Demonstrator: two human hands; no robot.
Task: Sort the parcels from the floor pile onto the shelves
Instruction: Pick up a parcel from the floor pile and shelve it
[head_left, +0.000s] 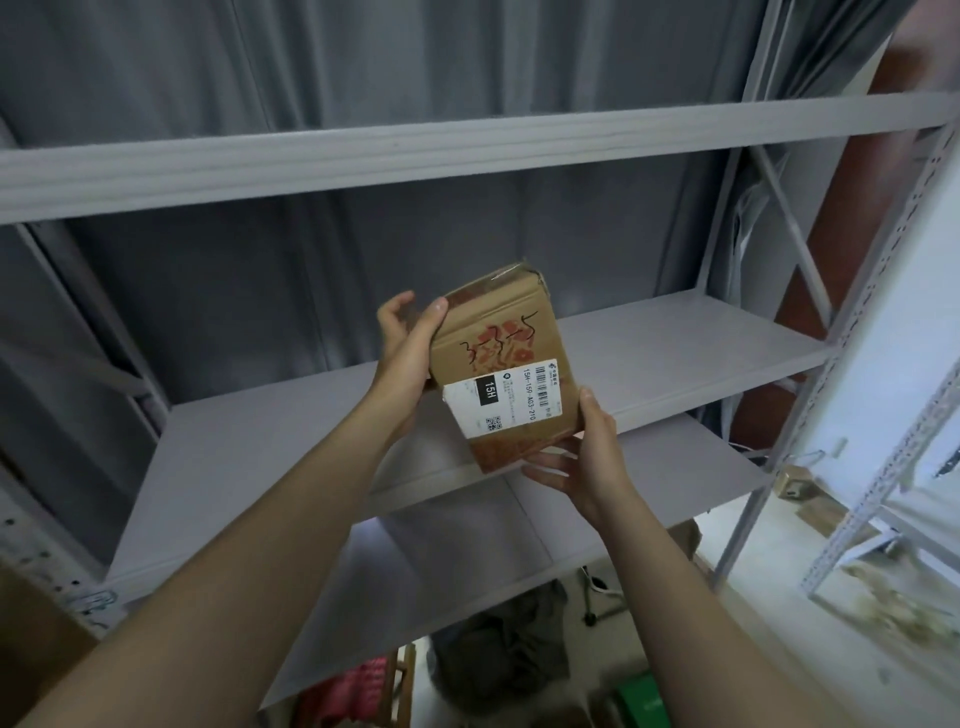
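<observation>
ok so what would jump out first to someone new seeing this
The brown cardboard parcel at centre, held tilted in mid-air: the left hand grips its upper left edge, the right hand its lower right corner. Next, its white label marked 15H, then the grey metal shelf behind.

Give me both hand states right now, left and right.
Left hand: grips the cardboard parcel at its upper left edge.
Right hand: grips the same parcel at its lower right corner, fingers underneath.
</observation>
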